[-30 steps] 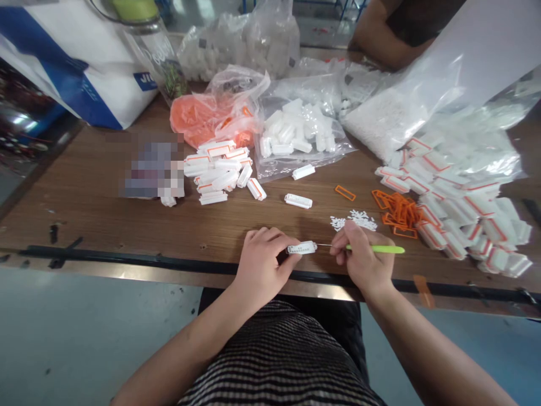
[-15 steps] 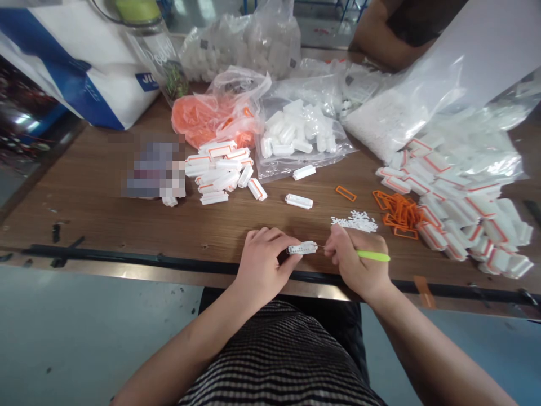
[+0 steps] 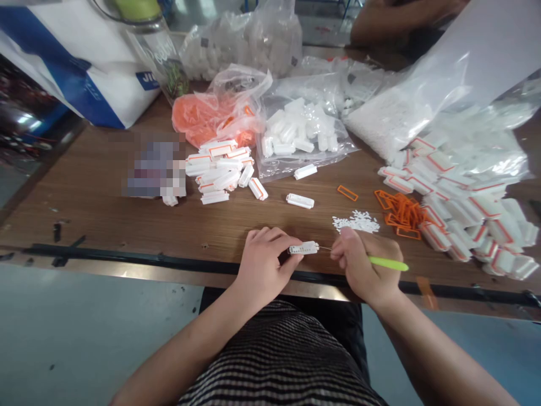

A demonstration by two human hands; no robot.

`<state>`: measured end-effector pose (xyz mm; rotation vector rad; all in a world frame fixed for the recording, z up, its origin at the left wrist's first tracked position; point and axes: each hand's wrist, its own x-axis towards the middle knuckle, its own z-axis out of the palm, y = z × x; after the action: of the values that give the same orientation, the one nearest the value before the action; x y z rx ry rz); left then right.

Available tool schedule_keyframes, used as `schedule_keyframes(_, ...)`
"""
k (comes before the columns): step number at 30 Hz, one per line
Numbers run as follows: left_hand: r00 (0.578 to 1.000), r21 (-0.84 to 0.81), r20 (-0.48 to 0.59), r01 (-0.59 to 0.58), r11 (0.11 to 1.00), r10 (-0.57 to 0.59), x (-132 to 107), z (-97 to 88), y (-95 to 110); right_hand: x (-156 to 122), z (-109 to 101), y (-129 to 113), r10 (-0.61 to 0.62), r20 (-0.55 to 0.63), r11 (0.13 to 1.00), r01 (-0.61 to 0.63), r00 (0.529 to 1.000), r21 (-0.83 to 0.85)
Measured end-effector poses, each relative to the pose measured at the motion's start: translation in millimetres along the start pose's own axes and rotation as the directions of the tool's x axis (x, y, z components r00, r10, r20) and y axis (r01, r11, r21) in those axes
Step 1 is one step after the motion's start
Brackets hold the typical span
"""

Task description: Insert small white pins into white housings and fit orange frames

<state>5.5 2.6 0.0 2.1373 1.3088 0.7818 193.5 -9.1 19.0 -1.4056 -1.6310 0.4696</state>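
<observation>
The left hand pinches a slim white connector housing between thumb and fingertips, near the front edge of the wooden table. Small dark holes show along the housing's face, and its far end points to the right. Whether it rests on the tabletop or is held just above it, I cannot tell.

The right hand is curled around a thin metal pick with a lime-green handle. The pick's shaft points at the housing's right end; whether the tip touches it is too small to tell.

Just beyond the right hand lies a scatter of tiny white pieces. A single orange rectangular frame lies behind them, and a tangle of orange frames sits to their right, against a large heap of white housings with orange edging.

Beyond the left hand, one white housing lies alone, with a second loose housing behind it. A smaller pile of housings is to their left, in front of a clear bag of orange parts.
</observation>
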Motion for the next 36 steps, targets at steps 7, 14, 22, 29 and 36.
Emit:
schedule_keyframes(7,1.0,0.017,0.01,-0.001,1.0,0.001,0,-0.3,0,-1,4,7,0.203,-0.019,0.963,-0.196,0.979,0.184)
schedule_keyframes(14,1.0,0.017,0.02,0.008,1.0,-0.008,0,0.4,-1,-2,4,12,0.264,-0.001,0.943,-0.258,0.965,0.212)
schedule_keyframes(22,1.0,0.012,0.024,0.012,1.0,-0.012,0,0.7,-1,-1,5,11,0.307,-0.006,0.911,-0.292,0.952,0.291)
schedule_keyframes(29,0.999,0.006,0.027,0.017,1.0,-0.017,0,0.4,-1,4,4,8,0.334,0.047,0.921,-0.336,0.941,0.195)
schedule_keyframes(36,1.0,0.004,0.025,0.01,1.0,-0.01,0,0.1,0,6,0,0,0.01,0.124,0.999,-0.004,0.992,-0.043)
